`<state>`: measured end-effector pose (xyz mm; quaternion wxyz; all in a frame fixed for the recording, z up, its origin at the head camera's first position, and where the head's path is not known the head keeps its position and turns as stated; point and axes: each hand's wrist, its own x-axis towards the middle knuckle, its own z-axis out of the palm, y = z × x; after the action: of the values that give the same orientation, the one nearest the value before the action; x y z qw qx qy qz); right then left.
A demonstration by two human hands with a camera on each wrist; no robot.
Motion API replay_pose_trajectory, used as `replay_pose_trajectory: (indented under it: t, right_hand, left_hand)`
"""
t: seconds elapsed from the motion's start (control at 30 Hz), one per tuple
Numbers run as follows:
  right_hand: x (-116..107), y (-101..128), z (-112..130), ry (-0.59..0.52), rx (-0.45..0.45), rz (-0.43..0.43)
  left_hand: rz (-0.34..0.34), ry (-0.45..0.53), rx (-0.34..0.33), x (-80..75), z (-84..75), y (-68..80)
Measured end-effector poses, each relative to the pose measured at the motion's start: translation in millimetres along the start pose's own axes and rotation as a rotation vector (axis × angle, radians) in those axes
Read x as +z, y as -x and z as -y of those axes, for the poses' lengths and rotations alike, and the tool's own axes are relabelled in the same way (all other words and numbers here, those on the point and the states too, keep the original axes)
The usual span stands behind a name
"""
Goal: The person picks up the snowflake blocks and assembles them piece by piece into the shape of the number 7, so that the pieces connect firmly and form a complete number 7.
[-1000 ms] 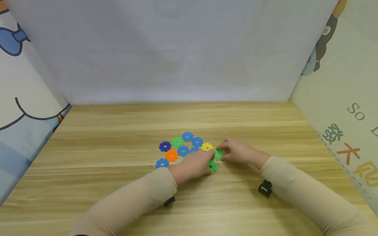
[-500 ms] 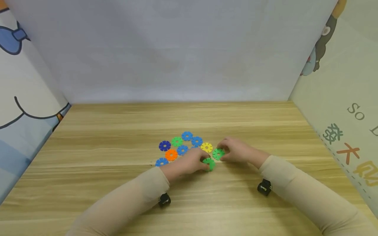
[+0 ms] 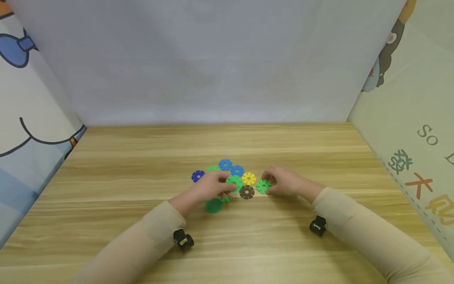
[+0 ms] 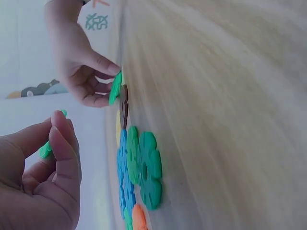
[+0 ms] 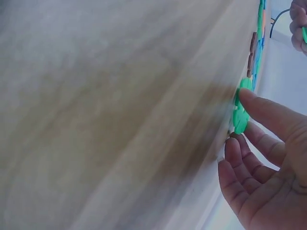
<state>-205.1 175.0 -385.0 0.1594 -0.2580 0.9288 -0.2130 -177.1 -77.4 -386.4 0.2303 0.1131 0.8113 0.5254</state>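
Note:
My left hand (image 3: 210, 186) pinches a green notched flower-shaped plastic disc (image 3: 234, 182) between thumb and fingers, raised above the other discs. In the left wrist view, that hand's fingers (image 4: 63, 158) mostly cover the disc. My right hand (image 3: 285, 181) holds another green disc (image 3: 263, 186) by its edge at the right end of the group; the right wrist view has the thumb (image 5: 268, 111) against this disc. Between the hands lie a yellow disc (image 3: 249, 178) and a brown disc (image 3: 246, 192). A dark green disc (image 3: 213, 205) lies below my left hand.
Blue discs (image 3: 237, 170) and a dark blue disc (image 3: 198, 176) lie flat behind my left hand. An orange disc (image 4: 139, 218) shows in the left wrist view. The wooden table (image 3: 142, 152) meets a pale back wall (image 3: 213, 86), with printed panels at both sides.
My left hand has moved left and slightly up with the green disc, lifting it off the table and uncovering the brown disc. My right hand has stayed almost still at its disc.

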Motion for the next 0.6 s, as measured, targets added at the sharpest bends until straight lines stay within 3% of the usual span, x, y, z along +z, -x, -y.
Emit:
replay_pose_trajectory:
  t: [0.27, 0.6]
  right_hand:
    - [0.7, 2.9, -2.3, -0.065, 0.038, 0.007]
    - [-0.6, 5.9, -9.4, -0.104, -0.014, -0.02]
  left_hand:
    - [-0.063, 0.174, -0.074, -7.6, 4.1, 10.2]
    - [-0.088, 0.384, -0.053, -17.2, 7.6, 25.6]
